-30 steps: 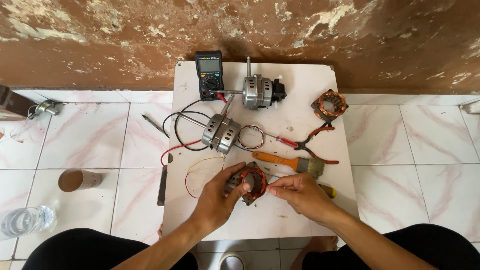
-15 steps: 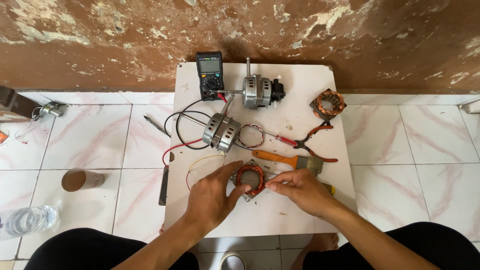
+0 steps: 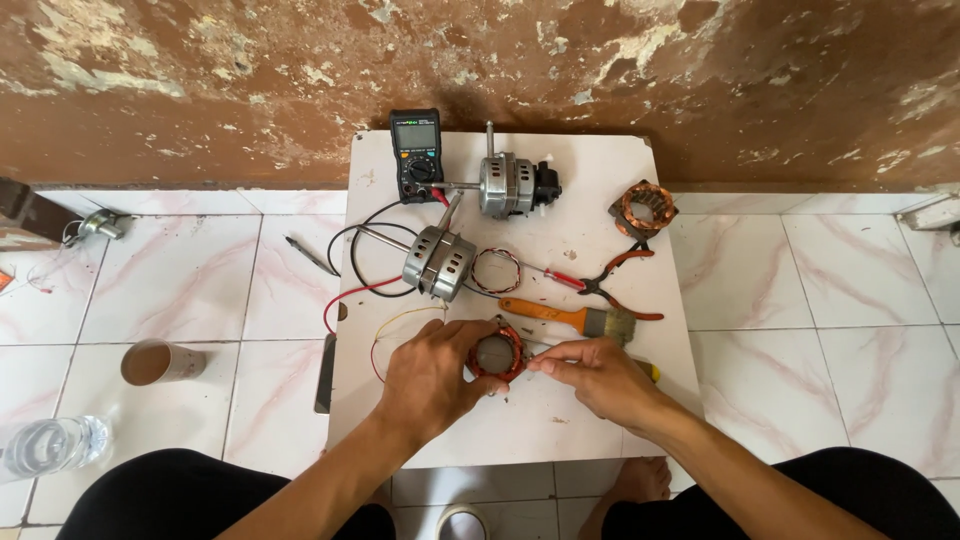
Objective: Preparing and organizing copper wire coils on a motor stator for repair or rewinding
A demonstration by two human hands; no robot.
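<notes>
— Left hand [image 3: 432, 375]?
— Curled around the copper-wound stator [image 3: 495, 352], gripping its left rim on the white board [image 3: 600, 200].
— Right hand [image 3: 590, 372]?
— Fingertips pinched at the stator's right edge; paintbrush [image 3: 570, 318] just beyond.

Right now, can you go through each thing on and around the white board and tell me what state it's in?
Left hand: fingers gripping the copper-wound stator.
Right hand: fingers pinched at the stator's right edge.
Multimeter: upright against the wall, leads plugged in.
Two fan motors: lying on their sides.
Second stator: bare, lying alone.
Pliers: handles spread.
Paintbrush: lying flat.
Cup: on its side.
White board: flat on the floor.
</notes>
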